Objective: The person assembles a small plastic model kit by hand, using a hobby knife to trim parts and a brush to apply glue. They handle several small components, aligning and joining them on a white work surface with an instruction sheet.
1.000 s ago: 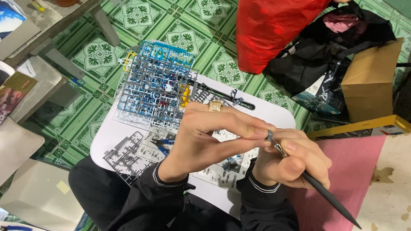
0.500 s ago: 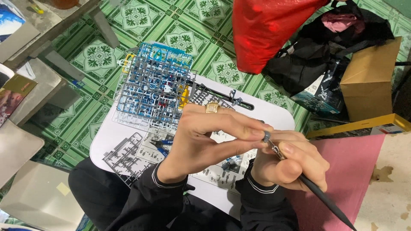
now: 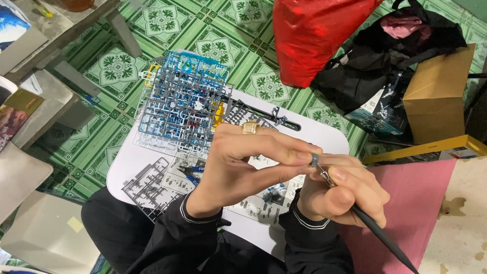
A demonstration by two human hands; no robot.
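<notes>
My left hand [image 3: 243, 167], with a gold ring on one finger, pinches a tiny grey model part [image 3: 314, 159] between its fingertips above a white lap board [image 3: 324, 137]. My right hand [image 3: 342, 193] grips a long black hobby knife [image 3: 375, 231] whose metal tip touches that small part. On the board lies a stack of plastic model part frames [image 3: 185, 104] in blue, grey and white, with a yellow one at the edge. A dark grey frame [image 3: 152, 185] lies at the near left of the board, beside blue-handled nippers [image 3: 195, 170].
A red plastic bag [image 3: 317, 35] and a black bag [image 3: 385, 56] lie on the green patterned floor tiles. A brown cardboard box [image 3: 439, 99] stands at right, above a pink mat [image 3: 421, 203]. Low concrete benches [image 3: 56, 71] sit at the upper left.
Both hands have stayed together over the board; the knife tip has shifted slightly against the small part.
</notes>
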